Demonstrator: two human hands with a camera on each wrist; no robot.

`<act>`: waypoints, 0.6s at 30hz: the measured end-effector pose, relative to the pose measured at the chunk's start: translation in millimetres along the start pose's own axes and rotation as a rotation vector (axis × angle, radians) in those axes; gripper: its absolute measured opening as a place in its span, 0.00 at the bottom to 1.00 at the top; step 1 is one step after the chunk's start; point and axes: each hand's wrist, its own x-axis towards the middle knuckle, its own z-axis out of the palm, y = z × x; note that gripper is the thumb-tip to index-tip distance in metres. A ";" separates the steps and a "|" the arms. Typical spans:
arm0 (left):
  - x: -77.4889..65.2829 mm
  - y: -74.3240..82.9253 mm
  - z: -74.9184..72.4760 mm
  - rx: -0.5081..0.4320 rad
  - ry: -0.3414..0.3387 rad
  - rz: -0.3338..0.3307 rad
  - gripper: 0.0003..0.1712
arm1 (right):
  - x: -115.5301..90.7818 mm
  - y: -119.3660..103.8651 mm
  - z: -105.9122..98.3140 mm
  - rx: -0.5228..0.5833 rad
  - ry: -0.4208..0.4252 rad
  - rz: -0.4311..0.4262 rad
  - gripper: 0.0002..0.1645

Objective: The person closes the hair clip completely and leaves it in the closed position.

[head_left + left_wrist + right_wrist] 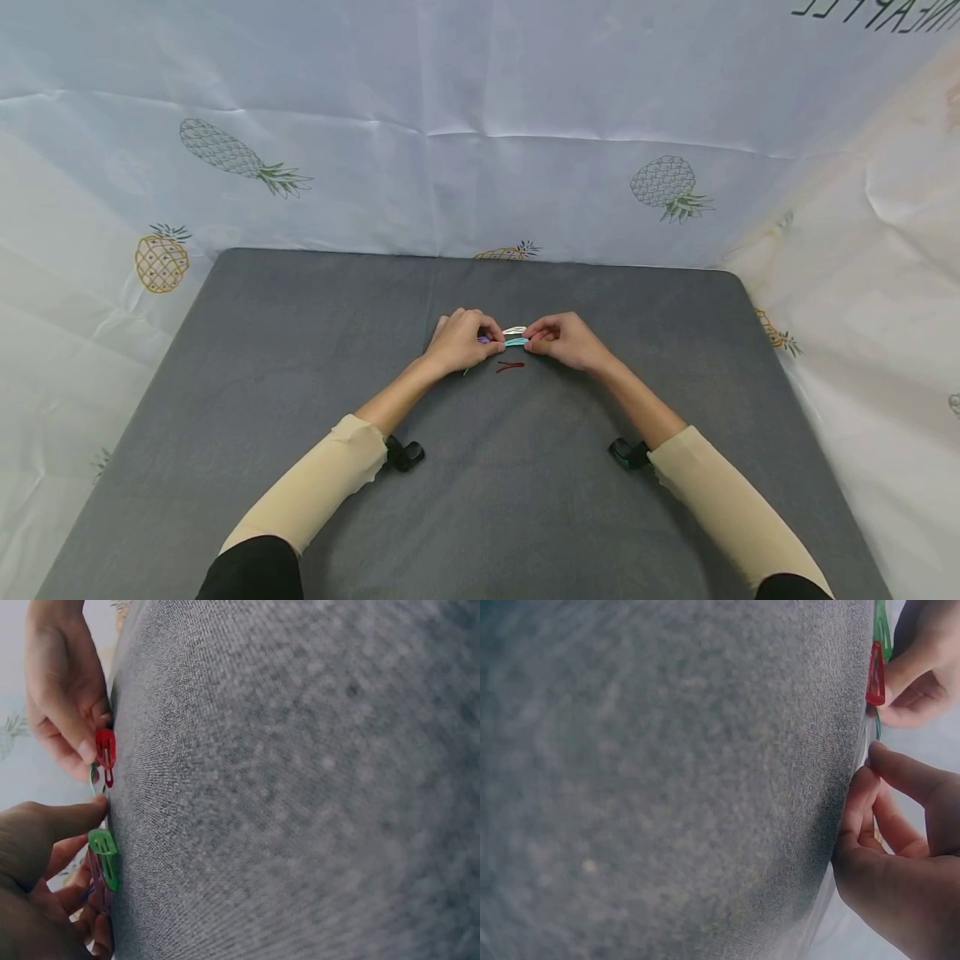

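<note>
A teal snap hair clip lies between the two hands, with fingertips at either end of it. My left hand pinches its left end; my right hand pinches its right end. Just behind it is a white hair clip, close to the fingertips of both hands. A purple hair clip shows partly under the left hand's fingers. Nearer to me lies a red hair clip, open in shape. Beside the left hand a green hair clip shows in the left wrist view.
A grey cloth-covered table spreads under both arms. Behind it hangs a white curtain printed with pineapples, meeting the table's far edge. Dark wrist straps protrude from the beige sleeves near the table surface.
</note>
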 end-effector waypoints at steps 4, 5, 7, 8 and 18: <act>1.0 -0.4 0.6 -0.002 -0.003 -0.008 0.04 | -0.4 -1.4 -0.4 -0.004 -0.002 0.004 0.13; 1.4 -0.4 0.8 -0.002 -0.005 -0.012 0.04 | -0.3 -1.5 -0.5 -0.007 -0.001 0.002 0.13; 1.7 0.1 0.7 -0.003 -0.006 -0.016 0.04 | -0.4 -1.6 -0.7 -0.012 0.000 0.001 0.13; 1.8 0.2 0.7 -0.003 -0.006 -0.017 0.04 | -0.4 -1.7 -0.9 -0.013 0.000 0.002 0.13; 0.8 0.8 -0.7 -0.008 -0.014 -0.020 0.04 | 0.1 -2.2 -1.5 -0.003 -0.013 0.007 0.14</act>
